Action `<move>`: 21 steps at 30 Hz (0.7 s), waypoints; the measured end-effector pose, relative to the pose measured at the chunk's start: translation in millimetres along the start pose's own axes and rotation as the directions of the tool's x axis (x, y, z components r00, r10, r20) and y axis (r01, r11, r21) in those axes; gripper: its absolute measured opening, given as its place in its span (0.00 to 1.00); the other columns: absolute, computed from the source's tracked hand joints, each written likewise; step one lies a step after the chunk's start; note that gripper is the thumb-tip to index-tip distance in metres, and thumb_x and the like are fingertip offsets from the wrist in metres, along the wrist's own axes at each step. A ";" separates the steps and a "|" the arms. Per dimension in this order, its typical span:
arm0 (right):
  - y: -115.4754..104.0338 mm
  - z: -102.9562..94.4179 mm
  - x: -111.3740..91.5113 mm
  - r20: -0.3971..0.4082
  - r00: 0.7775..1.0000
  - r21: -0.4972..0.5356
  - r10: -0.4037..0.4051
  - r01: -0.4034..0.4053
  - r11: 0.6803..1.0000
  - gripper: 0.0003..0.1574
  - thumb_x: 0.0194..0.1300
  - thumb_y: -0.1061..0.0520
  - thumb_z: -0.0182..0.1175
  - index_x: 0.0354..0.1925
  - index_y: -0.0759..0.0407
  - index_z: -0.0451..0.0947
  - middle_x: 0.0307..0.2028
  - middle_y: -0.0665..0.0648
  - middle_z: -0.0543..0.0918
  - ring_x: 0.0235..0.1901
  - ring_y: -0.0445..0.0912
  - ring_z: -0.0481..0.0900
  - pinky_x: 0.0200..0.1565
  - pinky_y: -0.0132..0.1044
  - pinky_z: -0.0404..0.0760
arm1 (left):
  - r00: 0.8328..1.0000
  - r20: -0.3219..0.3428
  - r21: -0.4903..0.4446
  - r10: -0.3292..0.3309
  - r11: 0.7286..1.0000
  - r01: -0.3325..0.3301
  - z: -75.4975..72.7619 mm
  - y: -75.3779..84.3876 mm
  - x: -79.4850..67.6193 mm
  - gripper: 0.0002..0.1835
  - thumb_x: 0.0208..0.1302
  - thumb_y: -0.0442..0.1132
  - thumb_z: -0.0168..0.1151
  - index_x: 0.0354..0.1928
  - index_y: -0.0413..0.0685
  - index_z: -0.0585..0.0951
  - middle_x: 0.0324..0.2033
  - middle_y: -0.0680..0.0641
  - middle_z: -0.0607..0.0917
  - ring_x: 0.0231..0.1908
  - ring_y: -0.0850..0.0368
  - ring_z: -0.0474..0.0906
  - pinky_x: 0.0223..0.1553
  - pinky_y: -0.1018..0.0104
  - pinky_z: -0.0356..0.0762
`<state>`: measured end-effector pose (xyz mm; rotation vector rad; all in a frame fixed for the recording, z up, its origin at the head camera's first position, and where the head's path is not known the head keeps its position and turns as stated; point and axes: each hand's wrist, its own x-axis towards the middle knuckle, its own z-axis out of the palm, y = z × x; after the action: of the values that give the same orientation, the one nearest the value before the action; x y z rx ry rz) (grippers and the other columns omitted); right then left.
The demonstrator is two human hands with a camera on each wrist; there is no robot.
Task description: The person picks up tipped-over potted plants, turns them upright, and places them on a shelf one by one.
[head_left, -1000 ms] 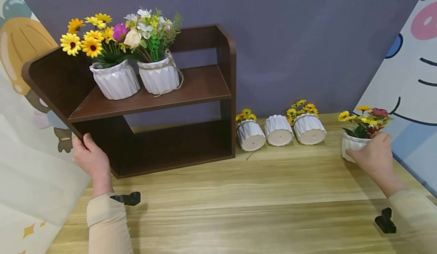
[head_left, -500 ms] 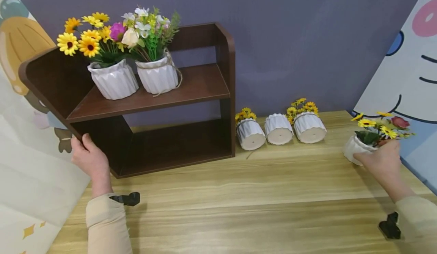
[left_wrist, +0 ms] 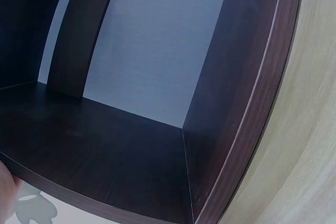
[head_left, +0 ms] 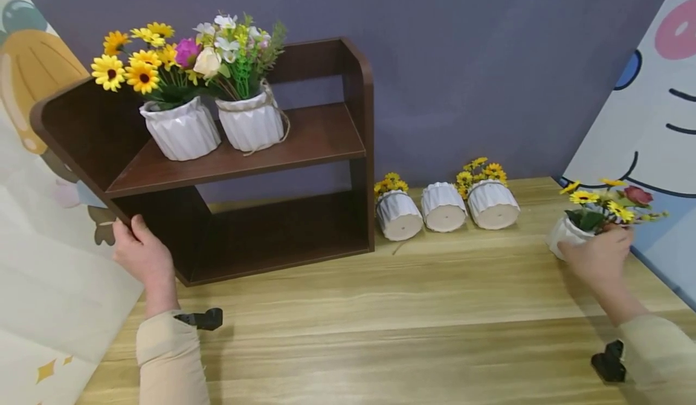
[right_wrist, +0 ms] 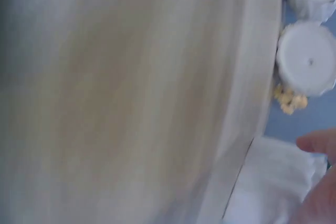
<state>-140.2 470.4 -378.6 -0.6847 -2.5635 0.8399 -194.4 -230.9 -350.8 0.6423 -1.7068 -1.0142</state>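
Note:
My left hand [head_left: 144,251] grips the front edge of the left side panel of a dark brown two-tier shelf [head_left: 293,239]. In the left wrist view only a bit of that hand [left_wrist: 6,195] shows, beside the panel edge. At the far right my right hand [head_left: 598,257] holds a white ribbed flowerpot [head_left: 565,234] with yellow and red artificial flowers [head_left: 611,205], thumb on its near side. The pot leans to the right, low over the table; the right fingers are mostly hidden behind it. In the right wrist view this pot [right_wrist: 273,179] is blurred beside the thumb [right_wrist: 317,141].
Two white pots, one with yellow sunflowers [head_left: 179,130] and one with mixed flowers [head_left: 251,121], stand on the upper shelf board. Right of the shelf, three white pots [head_left: 399,214] lie tipped, bases forward, along the grey-purple wall [head_left: 467,78]. Wood-grain table [head_left: 348,338] in front.
The right hand first tilted its flowerpot and moved it slightly right; since then the hand has shifted a little left. The left hand and the shelf stay in place.

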 end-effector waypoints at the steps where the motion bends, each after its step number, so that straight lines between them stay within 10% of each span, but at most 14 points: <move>1: -3.4 1.0 -0.7 0.011 0.999 0.000 0.032 -0.032 1.000 0.63 0.54 0.53 0.57 0.61 0.80 0.21 0.60 0.83 0.28 0.60 0.74 0.37 0.61 0.62 0.43 | 1.000 0.002 -0.001 -0.004 1.000 0.004 -0.1 0.2 -0.1 0.23 0.67 0.54 0.43 0.46 0.41 0.76 0.39 0.39 0.80 0.39 0.46 0.70 0.44 0.55 0.63; 8: -21.5 7.9 2.8 0.098 0.957 0.055 0.274 -0.280 0.958 0.70 0.57 0.42 0.52 0.58 0.70 0.05 0.59 0.71 0.08 0.63 0.62 0.13 0.64 0.53 0.26 | 1.000 0.000 -0.006 -0.004 1.000 0.004 0.2 -1.1 -0.3 0.23 0.67 0.54 0.43 0.46 0.42 0.76 0.40 0.40 0.81 0.40 0.46 0.71 0.45 0.55 0.64; 21: -14.7 9.9 18.9 0.023 0.922 0.067 0.386 -0.387 0.920 0.74 0.54 0.34 0.52 0.59 0.70 0.07 0.64 0.70 0.15 0.66 0.62 0.20 0.66 0.48 0.29 | 1.000 -0.003 -0.005 0.007 1.000 -0.007 1.2 -0.7 -0.6 0.24 0.67 0.54 0.43 0.45 0.40 0.75 0.39 0.38 0.79 0.40 0.44 0.71 0.44 0.54 0.63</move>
<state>-165.2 465.8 -373.5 -1.1926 -2.4267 1.0482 -195.4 -230.4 -351.9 0.6336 -1.7023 -1.0120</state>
